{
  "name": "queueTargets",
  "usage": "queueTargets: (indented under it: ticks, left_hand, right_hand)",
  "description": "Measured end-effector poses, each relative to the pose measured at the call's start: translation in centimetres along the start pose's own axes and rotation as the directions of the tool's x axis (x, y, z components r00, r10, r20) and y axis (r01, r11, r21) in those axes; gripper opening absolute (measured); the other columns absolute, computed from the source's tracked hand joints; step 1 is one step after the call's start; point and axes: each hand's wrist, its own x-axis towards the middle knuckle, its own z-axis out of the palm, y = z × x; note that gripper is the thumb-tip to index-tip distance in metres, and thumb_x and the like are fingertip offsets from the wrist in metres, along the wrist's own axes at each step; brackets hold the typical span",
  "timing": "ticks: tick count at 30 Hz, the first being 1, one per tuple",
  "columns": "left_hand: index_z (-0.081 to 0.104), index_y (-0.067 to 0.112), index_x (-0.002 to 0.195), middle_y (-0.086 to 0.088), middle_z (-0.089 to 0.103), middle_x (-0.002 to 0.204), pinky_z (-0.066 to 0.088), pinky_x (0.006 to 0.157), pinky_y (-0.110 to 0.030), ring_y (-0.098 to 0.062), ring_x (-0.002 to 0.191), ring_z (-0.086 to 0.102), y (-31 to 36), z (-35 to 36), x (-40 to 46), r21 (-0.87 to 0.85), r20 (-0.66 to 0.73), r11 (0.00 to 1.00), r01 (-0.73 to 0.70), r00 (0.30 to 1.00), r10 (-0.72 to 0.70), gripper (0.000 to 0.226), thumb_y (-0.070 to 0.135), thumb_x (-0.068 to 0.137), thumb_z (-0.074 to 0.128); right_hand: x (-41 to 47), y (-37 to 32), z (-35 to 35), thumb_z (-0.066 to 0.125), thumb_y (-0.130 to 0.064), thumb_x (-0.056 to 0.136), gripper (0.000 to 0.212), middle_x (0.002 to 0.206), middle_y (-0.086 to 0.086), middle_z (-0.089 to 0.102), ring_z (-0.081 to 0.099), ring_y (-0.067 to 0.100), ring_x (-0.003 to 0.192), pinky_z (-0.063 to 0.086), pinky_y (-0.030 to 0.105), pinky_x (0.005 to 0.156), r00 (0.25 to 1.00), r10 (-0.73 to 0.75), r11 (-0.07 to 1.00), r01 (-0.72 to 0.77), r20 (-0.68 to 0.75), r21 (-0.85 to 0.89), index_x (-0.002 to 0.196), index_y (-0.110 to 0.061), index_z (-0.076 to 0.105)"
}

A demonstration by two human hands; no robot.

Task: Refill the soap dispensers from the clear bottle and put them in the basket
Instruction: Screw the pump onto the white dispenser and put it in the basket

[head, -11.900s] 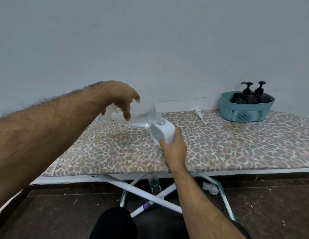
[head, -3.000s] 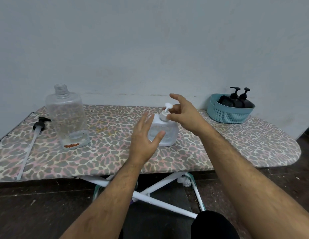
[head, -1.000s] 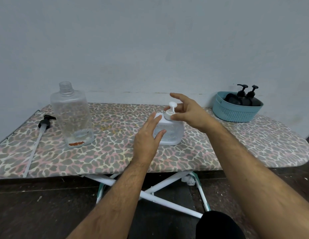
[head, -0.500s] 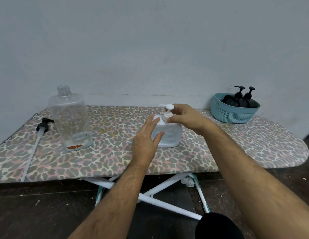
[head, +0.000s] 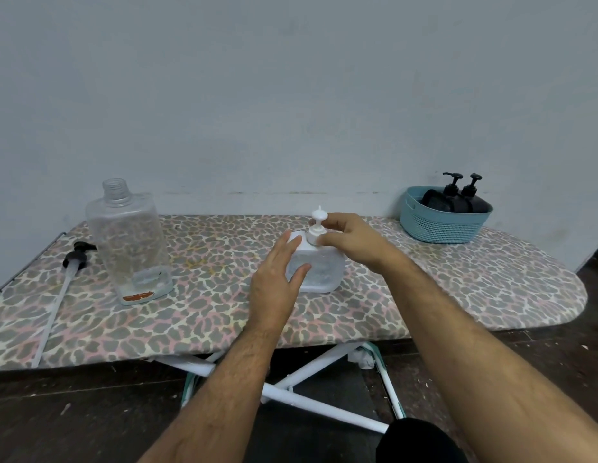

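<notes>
White dispenser (head: 319,272) stands on the ironing board, well left of the basket (head: 441,225). Right hand (head: 352,242) pinches the pump collar; left hand (head: 277,285), fingers straight, steadies its side. Best to brace firmly and twist the collar snug

A person's right hand (head: 352,240) pinches the white pump collar of a square white soap dispenser (head: 319,267) at the middle of a leopard-print ironing board (head: 458,295), while the left hand (head: 279,282) – fingers straight – steadies its side. The uncapped clear bottle (head: 130,245) stands upright near the left end, a black pump (head: 75,259) beside it; two black dispensers (head: 458,198) sit in the teal basket (head: 441,225) at the far-right edge.
</notes>
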Motion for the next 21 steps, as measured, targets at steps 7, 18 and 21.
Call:
queueTargets:
  ticks: [7,18,21]
  left_hand:
    - [0.051,0.029,0.141,0.025,0.035,0.148,0.026,0.101,-0.006,0.011,0.129,0.033,-0.1,0.1,0.0,0.000,-0.002,1.000,-0.003,1.000,0.003,0.051,0.029,0.092,0.067]
    - [0.051,0.029,0.141,0.027,0.033,0.146,0.022,0.102,-0.002,0.010,0.131,0.032,-0.1,0.1,0.0,-0.004,-0.002,1.000,-0.003,1.000,0.003,0.052,0.027,0.092,0.068]
    - [0.050,0.030,0.142,0.027,0.033,0.146,0.025,0.104,-0.007,0.009,0.132,0.033,-0.2,0.2,0.0,-0.008,-0.003,1.000,0.005,1.000,-0.005,0.053,0.026,0.092,0.068]
  right_hand:
    - [0.2,0.7,0.4,0.079,-0.037,0.083,0.032,0.110,-0.003,0.066,0.061,0.010,0.098,0.050,0.032,0.088,0.997,-0.028,0.990,0.017,-0.074,-0.139,0.103,-0.018,0.063]
    - [0.8,1.7,1.1,0.086,-0.032,0.076,0.042,0.104,0.001,0.070,0.065,0.013,0.094,0.051,0.032,0.084,0.994,-0.030,0.999,0.029,-0.103,-0.013,0.109,-0.016,0.067]
    - [0.6,1.5,1.3,0.078,-0.031,0.085,0.043,0.119,-0.003,0.067,0.064,0.011,0.106,0.051,0.028,0.092,1.000,-0.003,1.000,0.003,0.010,0.027,0.123,-0.020,0.061]
